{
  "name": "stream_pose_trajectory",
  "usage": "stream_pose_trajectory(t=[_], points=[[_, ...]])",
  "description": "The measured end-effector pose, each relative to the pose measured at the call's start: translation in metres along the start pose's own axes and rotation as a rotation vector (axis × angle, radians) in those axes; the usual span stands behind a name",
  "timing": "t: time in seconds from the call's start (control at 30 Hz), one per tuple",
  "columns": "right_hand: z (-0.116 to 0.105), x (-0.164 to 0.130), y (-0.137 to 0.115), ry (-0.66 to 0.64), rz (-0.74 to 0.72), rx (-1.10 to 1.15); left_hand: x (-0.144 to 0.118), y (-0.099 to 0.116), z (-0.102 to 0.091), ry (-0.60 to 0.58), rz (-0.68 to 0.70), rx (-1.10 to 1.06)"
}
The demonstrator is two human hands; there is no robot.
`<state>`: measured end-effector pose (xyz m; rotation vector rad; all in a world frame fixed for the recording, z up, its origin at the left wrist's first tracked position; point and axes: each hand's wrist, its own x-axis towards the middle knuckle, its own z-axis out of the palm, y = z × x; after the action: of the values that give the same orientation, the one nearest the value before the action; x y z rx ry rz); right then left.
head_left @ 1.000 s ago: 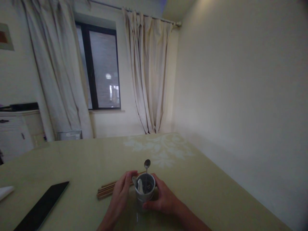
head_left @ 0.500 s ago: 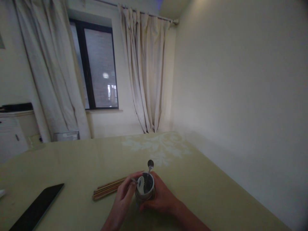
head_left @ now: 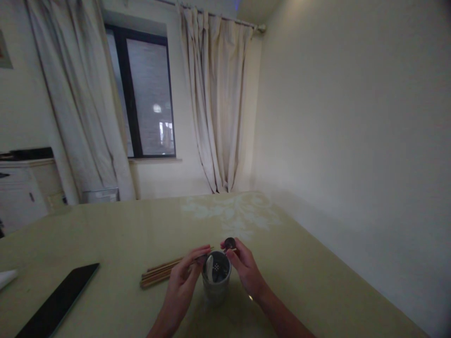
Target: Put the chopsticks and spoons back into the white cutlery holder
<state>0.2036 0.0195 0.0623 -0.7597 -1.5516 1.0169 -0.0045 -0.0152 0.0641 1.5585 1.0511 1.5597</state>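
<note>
Presently a grey perforated metal holder (head_left: 216, 280) stands upright between both hands, left hand (head_left: 183, 284) touching its rim, right hand (head_left: 245, 269) pinching a spoon (head_left: 229, 243).

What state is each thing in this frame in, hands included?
Metal cup: upright on the table, a white spoon inside.
Metal spoon: bowl end up, pinched by the right hand.
Left hand: fingertips at the cup's rim; grip unclear.
Chopsticks: lying flat in a bundle beside the cup.
Dark tablet: flat, screen dark.
Curtains: drawn apart.
</note>
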Motion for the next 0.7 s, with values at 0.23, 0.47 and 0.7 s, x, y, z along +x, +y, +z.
stream_pose_trajectory(t=[0.23,0.47,0.7], points=[[-0.003,0.009,-0.014,0.207,-0.076,0.124,-0.001,-0.004,0.003,-0.045,-0.039,-0.008],[-0.041,0.025,-0.007,0.607,0.051,0.706,-0.004,-0.011,0.008,-0.111,-0.049,-0.107],[-0.031,0.032,0.035,0.642,0.158,0.576,-0.010,-0.016,0.012,-0.065,-0.092,-0.064]])
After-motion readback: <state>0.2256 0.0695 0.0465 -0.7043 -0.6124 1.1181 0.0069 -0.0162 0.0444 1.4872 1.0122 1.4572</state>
